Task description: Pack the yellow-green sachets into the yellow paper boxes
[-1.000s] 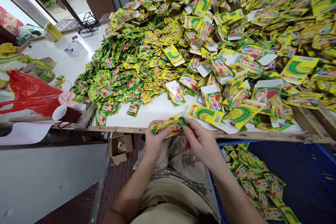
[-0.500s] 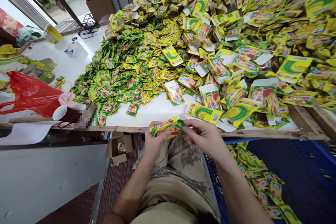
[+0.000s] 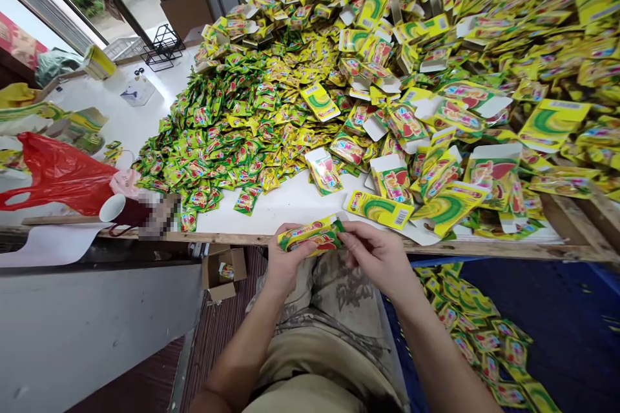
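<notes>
Just in front of the table's near edge, my left hand (image 3: pixel 285 258) grips a small yellow and green carton (image 3: pixel 312 235) with red fruit print, fingers curled round its left end. My right hand (image 3: pixel 378 258) pinches the carton's right end, where green sachets show at the opening. A large heap of green sachets (image 3: pixel 217 135) covers the table's middle. Open and flat cartons (image 3: pixel 387 177) of the same print lie just beyond my hands and pile up to the right.
The white table (image 3: pixel 285 203) has a wooden front edge. A red plastic bag (image 3: pixel 58 174) and a dark red mug (image 3: pixel 123 211) sit at the left. A blue crate (image 3: pixel 557 316) at my right holds finished packs. A small cardboard box (image 3: pixel 220 271) lies on the floor.
Both hands stay at the carton by the table edge. My right fingers have shifted slightly at its right end; the view has moved a little.
</notes>
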A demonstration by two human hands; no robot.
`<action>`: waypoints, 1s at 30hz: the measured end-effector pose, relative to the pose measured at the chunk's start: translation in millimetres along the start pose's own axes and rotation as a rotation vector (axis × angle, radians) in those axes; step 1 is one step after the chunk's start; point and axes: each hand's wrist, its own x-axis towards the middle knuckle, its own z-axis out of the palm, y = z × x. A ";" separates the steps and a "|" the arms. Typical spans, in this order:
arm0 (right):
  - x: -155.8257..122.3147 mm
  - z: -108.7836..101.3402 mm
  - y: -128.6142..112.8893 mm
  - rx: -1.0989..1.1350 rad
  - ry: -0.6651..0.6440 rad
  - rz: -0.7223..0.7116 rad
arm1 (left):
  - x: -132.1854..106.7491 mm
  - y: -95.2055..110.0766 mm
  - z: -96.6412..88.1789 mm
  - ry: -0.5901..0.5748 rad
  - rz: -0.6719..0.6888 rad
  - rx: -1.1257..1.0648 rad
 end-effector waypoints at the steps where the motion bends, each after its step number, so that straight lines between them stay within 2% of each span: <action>1: -0.2 1.0 0.2 -0.045 0.074 -0.048 | 0.5 0.0 0.7 0.004 -0.002 -0.001; 3: 0.1 2.0 0.7 -0.127 0.167 -0.122 | 1.0 -0.2 1.8 0.018 0.002 0.001; 6: 1.2 2.8 2.0 -0.130 0.146 -0.067 | 0.9 -0.8 2.2 0.027 -0.009 0.005; 9: 2.1 2.4 1.9 0.000 -0.019 0.067 | 0.4 -2.2 0.6 0.017 -0.013 0.012; 13: 4.0 -3.9 -2.3 0.093 -0.304 0.129 | -0.9 -3.3 -2.5 -0.023 -0.021 0.019; 16: 4.7 -9.5 -3.5 0.100 -0.427 0.138 | -1.7 -2.5 -3.1 -0.035 -0.038 0.009; 18: 4.2 -10.5 -2.0 0.106 -0.450 0.131 | -1.7 -1.5 -2.4 -0.037 -0.038 0.013; 21: 2.4 -6.9 1.7 0.094 -0.349 0.094 | -1.1 -0.7 0.5 -0.043 -0.013 0.032; 25: -0.3 2.6 3.6 -0.134 0.003 -0.126 | -1.3 -3.0 5.6 -0.004 -0.008 0.057; 27: -1.7 8.3 3.6 -0.228 0.130 -0.206 | -1.6 -6.1 7.2 0.045 0.001 0.056; 30: -3.3 16.3 5.5 -0.224 0.147 -0.168 | -1.0 -11.8 6.6 0.099 0.041 0.033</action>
